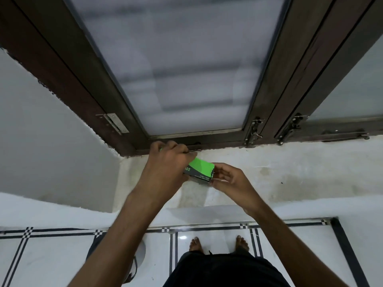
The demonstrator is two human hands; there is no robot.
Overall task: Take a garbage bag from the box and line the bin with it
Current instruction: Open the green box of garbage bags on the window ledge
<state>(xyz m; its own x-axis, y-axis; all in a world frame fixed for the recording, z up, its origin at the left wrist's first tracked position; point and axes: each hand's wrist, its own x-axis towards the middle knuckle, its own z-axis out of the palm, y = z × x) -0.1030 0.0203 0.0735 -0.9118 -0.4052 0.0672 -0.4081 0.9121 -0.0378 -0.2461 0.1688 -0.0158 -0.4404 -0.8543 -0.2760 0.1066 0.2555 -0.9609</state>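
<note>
A small green and black garbage bag box (pixel 200 170) is held above the white window sill (pixel 279 168), just below the window frame. My left hand (pixel 169 160) is closed over its left end from above. My right hand (pixel 227 176) grips its right end, where the cardboard edge looks torn open, with thumb and fingers pinching it. No bag shows outside the box. A white rounded object with a dark handle (pixel 139 253), possibly the bin, peeks out on the floor behind my left forearm, mostly hidden.
A dark brown window frame (pixel 128 129) with frosted glass stands right behind the box, with metal latches (pixel 253 131) at its lower right. A white wall (pixel 51 131) closes the left side. White floor tiles with black lines (pixel 186 239) lie below, my bare feet on them.
</note>
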